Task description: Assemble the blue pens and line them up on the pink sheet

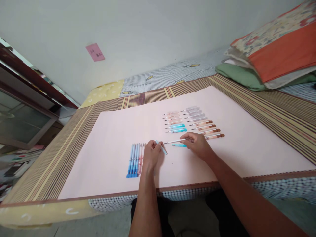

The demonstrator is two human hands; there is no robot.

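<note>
My left hand (152,152) pinches a short light-blue pen barrel piece (161,147), tilted down to the right. Between the fingers of my right hand (196,144) is a thin white pen refill (172,141), its dark tip pointing left toward the barrel piece. Just under the right fingertips a cyan pen barrel (178,145) lies on the pink sheet (111,131). Beside my left hand is a row of blue pens (133,159) and a few pink-patterned pens (141,158), partly hidden by that hand. Beyond my right hand lie cyan pen barrels with white refills (179,128).
Farther back are grey pen barrels (197,113) and pink-patterned barrels (172,115); brown-ended barrels (212,131) lie by my right wrist. A striped mat (81,131) extends under the sheet. Folded bedding (278,59) is piled at the back right, against a wall with a pink note (95,52).
</note>
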